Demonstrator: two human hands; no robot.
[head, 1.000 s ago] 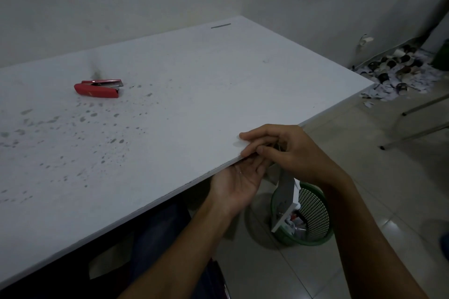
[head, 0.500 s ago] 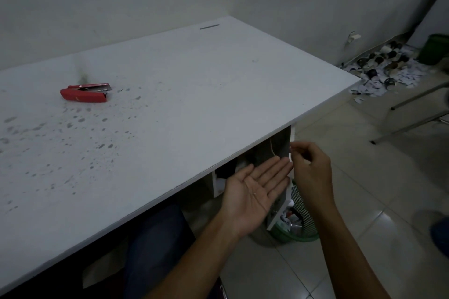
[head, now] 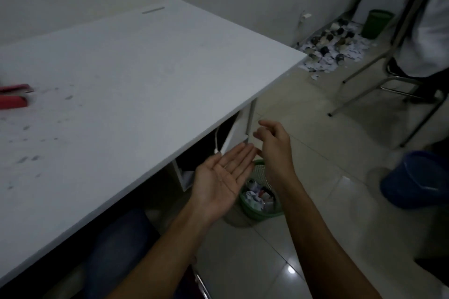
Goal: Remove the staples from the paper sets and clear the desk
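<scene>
Two hands hovering off the near edge of the white tabletop, above a green wastebasket standing on the tiled floor. Left hand lying palm-up and flat, fingers straight and together, pointing toward the right hand, a tiny pale glint resting on the palm, too small to identify. Right hand hanging just beyond the left fingertips, back turned to the camera, fingers loosely curled, thumb and forefinger apart, gripping nothing visible. Hands sitting close, near touching at the left fingertips, neither clasping any object.

Red stapler lying at the far left of the tabletop, cut off by the frame, well apart from both hands, grey smudges speckling the surface around it. No paper sets showing on the tabletop; crumpled white paper filling the wastebasket beneath the hands.

Also showing: a heap of shredded paper and dark round items lying against the far wall, a second green bin standing behind it, metal chair legs crossing the right side, a blue bucket sitting at the right edge, and dark trousers showing under the tabletop.
</scene>
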